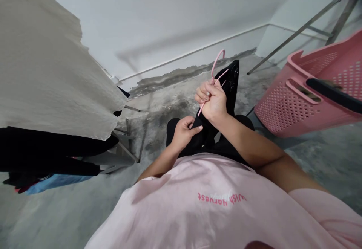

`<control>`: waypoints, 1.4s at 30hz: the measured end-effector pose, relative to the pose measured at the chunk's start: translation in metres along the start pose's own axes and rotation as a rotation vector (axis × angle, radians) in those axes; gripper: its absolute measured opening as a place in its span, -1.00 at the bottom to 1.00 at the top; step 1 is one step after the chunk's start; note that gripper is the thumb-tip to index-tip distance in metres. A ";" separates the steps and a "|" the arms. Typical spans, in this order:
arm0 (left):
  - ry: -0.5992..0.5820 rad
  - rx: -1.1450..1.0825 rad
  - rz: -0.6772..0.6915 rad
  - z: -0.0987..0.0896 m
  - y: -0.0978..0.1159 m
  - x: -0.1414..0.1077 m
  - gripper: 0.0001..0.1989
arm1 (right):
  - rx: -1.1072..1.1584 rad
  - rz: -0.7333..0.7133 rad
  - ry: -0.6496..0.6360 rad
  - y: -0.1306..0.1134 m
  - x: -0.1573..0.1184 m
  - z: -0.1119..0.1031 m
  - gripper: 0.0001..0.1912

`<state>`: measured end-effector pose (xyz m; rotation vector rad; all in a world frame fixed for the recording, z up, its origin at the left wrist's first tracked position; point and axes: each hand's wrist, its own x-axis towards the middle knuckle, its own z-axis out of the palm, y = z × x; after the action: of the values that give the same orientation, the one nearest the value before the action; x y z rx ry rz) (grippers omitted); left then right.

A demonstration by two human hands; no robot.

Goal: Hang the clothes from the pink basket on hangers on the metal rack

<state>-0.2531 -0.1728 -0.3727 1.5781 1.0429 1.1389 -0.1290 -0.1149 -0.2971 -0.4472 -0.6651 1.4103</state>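
Observation:
My right hand [210, 96] is closed in a fist round a pink clothes hanger [216, 63]. Its hook points up and away from me, and thin pink ends stick out on either side of the fist. A black garment [232, 90] with shiny dark trim hangs just beyond and below this hand. Lower and to the left, my left hand [184, 133] pinches black cloth, apparently of the same garment, with the thumb on top. Those fingertips are partly hidden by the cloth. Black clothing on my legs makes the garment's lower outline hard to follow.
On the right stands a pink perforated laundry basket [288, 106] with a dark handle. Metal legs [299, 32] slant behind it. A large whitish cloth [51, 60] hangs at the left, above black clothes [51, 149] and a blue one [59, 183]. A white wall [169, 11] closes off the far side.

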 end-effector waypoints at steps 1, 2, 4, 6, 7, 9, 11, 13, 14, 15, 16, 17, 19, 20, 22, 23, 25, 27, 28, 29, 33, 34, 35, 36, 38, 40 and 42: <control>0.006 -0.050 -0.022 0.002 0.002 0.000 -0.55 | 0.001 0.010 -0.007 0.002 0.000 -0.001 -0.56; 0.020 -0.084 -0.032 0.002 0.004 0.001 -0.58 | -0.011 0.024 -0.021 0.002 0.002 -0.003 -0.56; 0.059 -0.111 -0.025 -0.003 0.009 0.005 -0.69 | -0.096 0.073 -0.087 0.002 0.009 -0.013 -0.58; 0.088 -0.111 -0.005 -0.015 0.016 0.011 -0.79 | -0.278 0.118 -0.169 -0.001 0.019 -0.029 -0.60; 0.101 -0.108 0.003 -0.023 0.021 0.014 -0.80 | -0.388 0.112 -0.185 -0.003 0.024 -0.040 -0.61; 0.125 -0.100 0.018 -0.042 0.031 0.020 -0.80 | -0.590 0.009 -0.125 -0.005 0.035 -0.064 -0.64; 0.121 -0.083 0.035 -0.058 0.044 0.025 -0.79 | -0.724 -0.141 -0.007 -0.004 0.042 -0.087 -0.65; 0.085 -0.050 0.054 -0.068 0.058 0.027 -0.80 | -0.821 -0.232 0.066 0.002 0.046 -0.102 -0.61; 0.062 -0.028 0.065 -0.070 0.065 0.027 -0.80 | -0.861 -0.252 0.075 0.007 0.047 -0.107 -0.57; 0.037 -0.004 0.077 -0.071 0.073 0.026 -0.80 | -0.896 -0.261 0.070 0.012 0.048 -0.110 -0.52; 0.007 0.020 0.087 -0.070 0.079 0.025 -0.80 | -0.921 -0.269 0.065 0.017 0.049 -0.111 -0.47; -0.027 0.043 0.092 -0.069 0.086 0.024 -0.80 | -0.935 -0.280 0.062 0.022 0.050 -0.111 -0.43; -0.097 0.079 0.085 -0.064 0.095 0.021 -0.81 | -0.928 -0.314 0.068 0.031 0.054 -0.109 -0.39; -0.124 0.090 0.074 -0.062 0.099 0.021 -0.82 | -0.910 -0.333 0.077 0.033 0.056 -0.109 -0.41; -0.146 0.105 0.051 -0.059 0.101 0.022 -0.84 | -0.883 -0.359 0.110 0.033 0.060 -0.110 -0.48; -0.137 0.114 0.046 -0.060 0.099 0.025 -0.84 | -0.887 -0.365 0.132 0.031 0.061 -0.111 -0.51; -0.083 0.150 0.059 -0.063 0.093 0.035 -0.85 | -0.926 -0.369 0.178 0.024 0.060 -0.110 -0.57; 0.004 0.171 0.079 -0.070 0.085 0.050 -0.82 | -0.950 -0.375 0.179 0.015 0.051 -0.105 -0.63; 0.047 0.165 0.084 -0.073 0.080 0.060 -0.81 | -0.941 -0.379 0.144 0.011 0.044 -0.101 -0.65; 0.083 0.144 0.082 -0.076 0.076 0.069 -0.80 | -0.925 -0.385 0.087 0.010 0.035 -0.096 -0.67; 0.169 0.019 0.083 -0.076 0.074 0.101 -0.76 | -0.999 -0.485 -0.282 0.023 -0.006 -0.083 -0.35; 0.179 0.004 0.099 -0.074 0.077 0.105 -0.76 | -1.064 -0.518 -0.365 0.031 -0.014 -0.083 -0.23; 0.185 -0.002 0.119 -0.071 0.082 0.108 -0.75 | -1.135 -0.545 -0.422 0.039 -0.019 -0.085 -0.13; 0.189 -0.001 0.141 -0.068 0.087 0.109 -0.75 | -1.196 -0.561 -0.442 0.047 -0.022 -0.088 -0.08; 0.201 0.009 0.184 -0.062 0.100 0.108 -0.74 | -1.260 -0.575 -0.383 0.057 -0.019 -0.095 -0.07; 0.219 0.019 0.214 -0.058 0.113 0.106 -0.74 | -1.248 -0.584 -0.274 0.059 -0.009 -0.102 -0.14; 0.231 0.007 0.216 -0.059 0.123 0.103 -0.74 | -1.214 -0.606 -0.229 0.053 0.001 -0.103 -0.18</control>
<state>-0.2722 -0.0928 -0.2223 1.6218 1.0426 1.4939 -0.1002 -0.0971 -0.4083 -0.9192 -1.6736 0.3505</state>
